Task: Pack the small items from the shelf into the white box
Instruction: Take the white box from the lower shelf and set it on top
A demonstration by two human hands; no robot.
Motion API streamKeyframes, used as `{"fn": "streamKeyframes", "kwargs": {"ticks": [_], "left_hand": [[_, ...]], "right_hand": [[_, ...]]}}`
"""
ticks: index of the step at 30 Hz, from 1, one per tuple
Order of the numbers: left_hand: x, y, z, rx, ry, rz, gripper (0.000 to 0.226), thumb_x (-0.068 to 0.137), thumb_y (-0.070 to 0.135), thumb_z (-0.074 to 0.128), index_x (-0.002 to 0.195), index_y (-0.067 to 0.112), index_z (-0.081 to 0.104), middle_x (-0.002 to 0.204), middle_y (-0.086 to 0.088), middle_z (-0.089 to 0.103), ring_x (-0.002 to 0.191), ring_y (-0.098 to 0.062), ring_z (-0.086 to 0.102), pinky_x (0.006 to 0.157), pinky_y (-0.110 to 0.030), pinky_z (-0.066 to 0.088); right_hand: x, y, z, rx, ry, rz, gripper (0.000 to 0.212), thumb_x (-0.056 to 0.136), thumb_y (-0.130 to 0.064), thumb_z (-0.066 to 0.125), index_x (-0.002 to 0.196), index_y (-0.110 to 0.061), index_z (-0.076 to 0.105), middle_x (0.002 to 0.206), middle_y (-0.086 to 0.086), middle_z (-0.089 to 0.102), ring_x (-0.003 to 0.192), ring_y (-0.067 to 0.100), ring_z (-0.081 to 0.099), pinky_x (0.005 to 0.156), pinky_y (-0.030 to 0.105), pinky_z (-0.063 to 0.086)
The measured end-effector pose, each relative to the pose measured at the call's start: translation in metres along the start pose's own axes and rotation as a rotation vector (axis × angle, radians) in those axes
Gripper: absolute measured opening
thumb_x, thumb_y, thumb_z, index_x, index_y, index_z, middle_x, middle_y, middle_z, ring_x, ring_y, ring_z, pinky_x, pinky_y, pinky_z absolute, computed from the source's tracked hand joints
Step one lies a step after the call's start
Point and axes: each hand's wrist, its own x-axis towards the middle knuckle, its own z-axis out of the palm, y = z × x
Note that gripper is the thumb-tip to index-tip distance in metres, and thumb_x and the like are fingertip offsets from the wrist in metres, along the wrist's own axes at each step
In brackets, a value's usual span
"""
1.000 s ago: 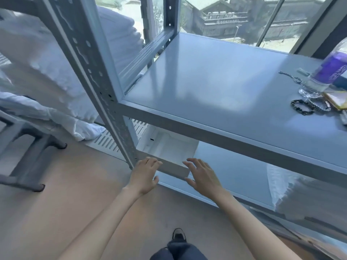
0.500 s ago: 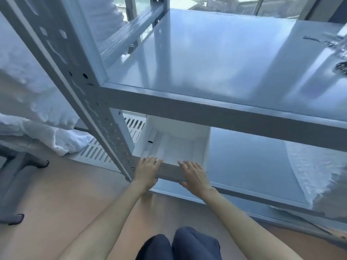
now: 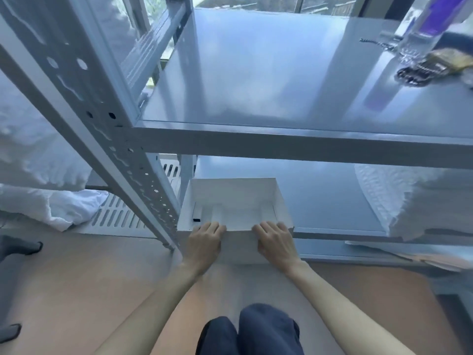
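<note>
so: my left hand (image 3: 204,242) and right hand (image 3: 276,242) grip front wall of white box (image 3: 230,193), fingers curled over rim; box sits on lower shelf (image 3: 320,201) beside post (image 3: 143,170). risk: uneven pull snags post, thin wall may buckle.

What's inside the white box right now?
Nothing packed shows inside the white box: just its floor and a small dark mark at left. The left hand and right hand, gripping the front rim, hide the nearest strip.

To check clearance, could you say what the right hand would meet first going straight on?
Likely the far wall of the open white cardboard box, whose near rim the right hand grips; depth unclear.
</note>
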Motion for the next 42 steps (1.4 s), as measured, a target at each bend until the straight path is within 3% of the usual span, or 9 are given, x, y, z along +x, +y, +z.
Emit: {"fn": "streamKeyframes", "kwargs": {"ticks": [3, 6, 12, 19, 24, 30, 36, 42], "left_hand": [[-0.029, 0.014, -0.044, -0.122, -0.054, 0.03, 0.039, 0.042, 0.004, 0.081, 0.074, 0.015, 0.06, 0.068, 0.001, 0.059, 0.064, -0.022, 0.061, 0.056, -0.024, 0.046], [-0.055, 0.028, -0.087, -0.222, -0.124, 0.053, 0.043, 0.039, 0.003, 0.082, 0.075, 0.014, 0.061, 0.07, 0.0, 0.061, 0.063, -0.023, 0.063, 0.056, -0.023, 0.048], [-0.073, 0.047, -0.145, -0.307, -0.149, 0.058, 0.032, 0.062, 0.001, 0.066, 0.093, 0.006, 0.062, 0.088, -0.01, 0.063, 0.083, -0.031, 0.06, 0.072, -0.033, 0.047], [-0.077, 0.071, -0.192, -0.259, -0.019, 0.08, 0.029, 0.067, 0.009, 0.064, 0.096, 0.013, 0.059, 0.095, -0.002, 0.061, 0.094, -0.025, 0.054, 0.076, -0.034, 0.038], [-0.094, 0.098, -0.234, -0.221, 0.107, 0.063, 0.03, 0.059, 0.005, 0.074, 0.086, 0.012, 0.062, 0.085, -0.001, 0.063, 0.085, -0.027, 0.057, 0.071, -0.035, 0.042], [-0.122, 0.136, -0.277, -0.161, 0.286, 0.042, 0.036, 0.051, 0.004, 0.079, 0.08, 0.016, 0.062, 0.076, 0.005, 0.06, 0.078, -0.024, 0.055, 0.069, -0.03, 0.029], [-0.11, 0.156, -0.314, -0.061, 0.39, 0.066, 0.038, 0.047, 0.006, 0.082, 0.077, 0.018, 0.062, 0.069, 0.004, 0.058, 0.073, -0.025, 0.057, 0.065, -0.032, 0.044], [-0.069, 0.157, -0.334, 0.006, 0.416, 0.041, 0.035, 0.056, 0.009, 0.081, 0.086, 0.018, 0.065, 0.077, 0.002, 0.063, 0.084, -0.027, 0.056, 0.075, -0.036, 0.042]], "right_hand": [[-0.032, -0.015, -0.046, 0.105, -0.013, 0.022, 0.04, 0.041, 0.001, 0.073, 0.076, -0.016, 0.062, 0.065, -0.004, 0.059, 0.06, 0.018, 0.056, 0.065, 0.024, 0.031], [-0.059, -0.028, -0.092, 0.172, -0.088, 0.029, 0.04, 0.05, -0.011, 0.079, 0.087, -0.014, 0.063, 0.077, -0.003, 0.065, 0.071, 0.019, 0.062, 0.073, 0.026, 0.038], [-0.084, -0.041, -0.163, 0.225, -0.033, 0.078, 0.045, 0.048, -0.023, 0.086, 0.086, -0.01, 0.065, 0.078, -0.001, 0.067, 0.072, 0.017, 0.066, 0.07, 0.027, 0.031], [-0.099, -0.041, -0.209, 0.296, 0.112, 0.082, 0.035, 0.064, -0.02, 0.081, 0.091, -0.008, 0.062, 0.086, 0.001, 0.065, 0.081, 0.021, 0.063, 0.073, 0.028, 0.029], [-0.109, -0.039, -0.245, 0.266, 0.202, 0.033, 0.038, 0.06, -0.02, 0.082, 0.091, -0.01, 0.063, 0.085, 0.004, 0.058, 0.081, 0.026, 0.059, 0.071, 0.029, 0.025], [-0.128, -0.038, -0.29, 0.177, 0.361, -0.066, 0.041, 0.054, -0.021, 0.083, 0.086, -0.016, 0.057, 0.082, 0.003, 0.053, 0.074, 0.025, 0.055, 0.067, 0.034, 0.027], [-0.126, -0.029, -0.33, 0.122, 0.467, -0.086, 0.036, 0.056, -0.019, 0.079, 0.086, -0.015, 0.06, 0.082, 0.004, 0.053, 0.078, 0.023, 0.051, 0.068, 0.031, 0.022], [-0.095, -0.012, -0.344, 0.13, 0.464, -0.014, 0.035, 0.059, -0.021, 0.08, 0.088, -0.014, 0.062, 0.085, 0.005, 0.053, 0.081, 0.025, 0.053, 0.069, 0.031, 0.019]]}}
